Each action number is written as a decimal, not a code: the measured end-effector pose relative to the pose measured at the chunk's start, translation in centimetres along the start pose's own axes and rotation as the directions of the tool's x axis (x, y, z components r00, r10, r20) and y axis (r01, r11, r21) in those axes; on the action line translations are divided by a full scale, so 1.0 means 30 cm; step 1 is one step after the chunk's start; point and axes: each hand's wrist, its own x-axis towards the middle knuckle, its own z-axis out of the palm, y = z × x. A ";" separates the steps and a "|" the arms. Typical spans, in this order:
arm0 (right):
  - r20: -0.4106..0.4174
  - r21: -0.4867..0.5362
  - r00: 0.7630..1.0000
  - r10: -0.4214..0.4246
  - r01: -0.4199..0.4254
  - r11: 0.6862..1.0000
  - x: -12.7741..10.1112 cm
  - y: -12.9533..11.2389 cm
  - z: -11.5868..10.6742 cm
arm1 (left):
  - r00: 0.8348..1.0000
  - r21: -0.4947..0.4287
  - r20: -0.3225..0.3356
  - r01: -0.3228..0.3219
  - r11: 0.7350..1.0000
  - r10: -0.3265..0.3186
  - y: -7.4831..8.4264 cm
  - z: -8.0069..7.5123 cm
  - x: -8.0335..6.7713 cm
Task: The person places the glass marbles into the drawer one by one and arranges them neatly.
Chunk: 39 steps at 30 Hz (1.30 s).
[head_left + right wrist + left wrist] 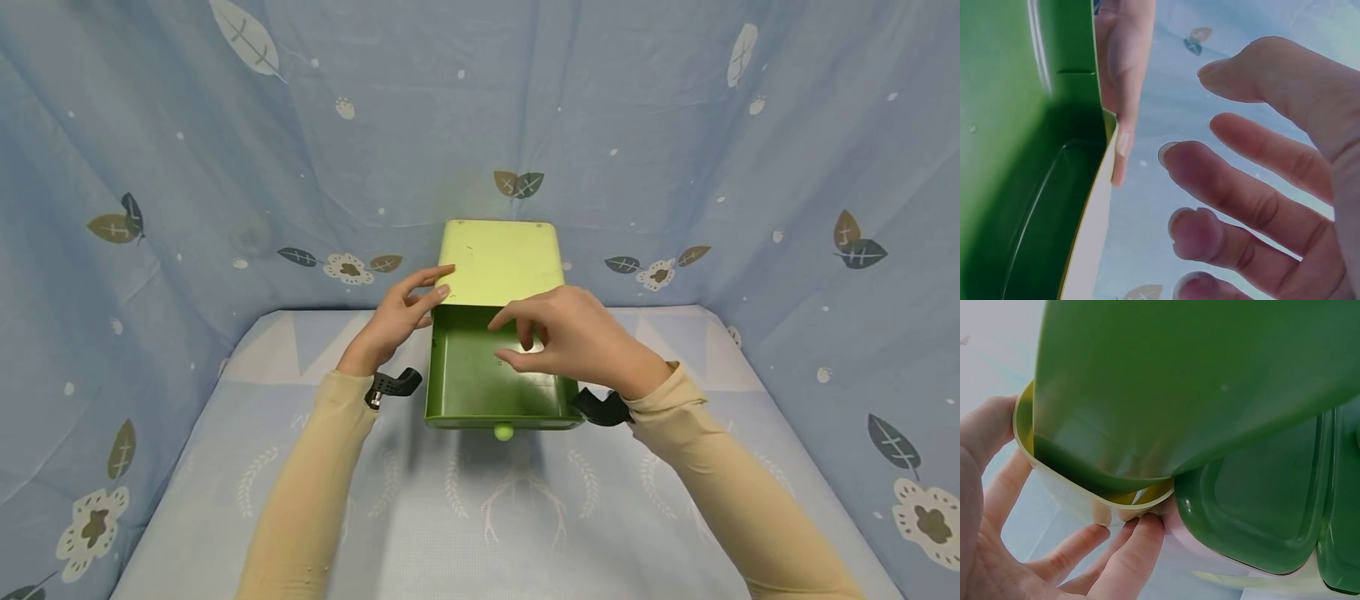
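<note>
A light green casing (501, 262) stands at the back of the table, with its dark green drawer (468, 383) pulled out toward me. A small round knob (503, 432) sits on the drawer's front. My left hand (408, 308) grips the casing's front left corner, thumb on one side and fingers on the other. The left wrist view shows these fingers (1116, 550) against the casing's pale rim (1066, 487). My right hand (513, 342) hovers over the open drawer with its fingers loosely bent and holds nothing. In the right wrist view these fingers (1222, 187) are spread beside the drawer wall (1022, 125).
A pale blue patterned cloth (480, 517) covers the table. Blue fabric with leaves and flowers (675, 125) hangs close behind and on both sides. Black camera straps (393, 385) sit on both wrists.
</note>
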 end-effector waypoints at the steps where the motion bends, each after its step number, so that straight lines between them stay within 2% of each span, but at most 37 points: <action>1: -0.007 0.005 1.000 -0.002 0.002 1.000 -0.003 0.000 -0.002 | 1.000 -0.001 0.000 0.001 1.000 -0.001 0.000 0.001 0.001; 13: -0.089 0.080 0.996 -0.005 0.012 0.997 -0.028 0.000 -0.016 | 1.000 0.001 -0.001 0.002 1.000 -0.002 -0.001 0.001 0.002; 29: -0.160 0.114 0.987 -0.032 0.051 0.992 -0.057 -0.010 -0.034 | 1.000 -0.001 -0.001 0.001 1.000 -0.001 -0.007 -0.001 0.003; 39: -0.212 0.159 0.977 -0.020 0.055 0.986 -0.074 -0.007 -0.046 | 1.000 -0.008 -0.003 0.005 1.000 -0.005 -0.008 -0.003 0.004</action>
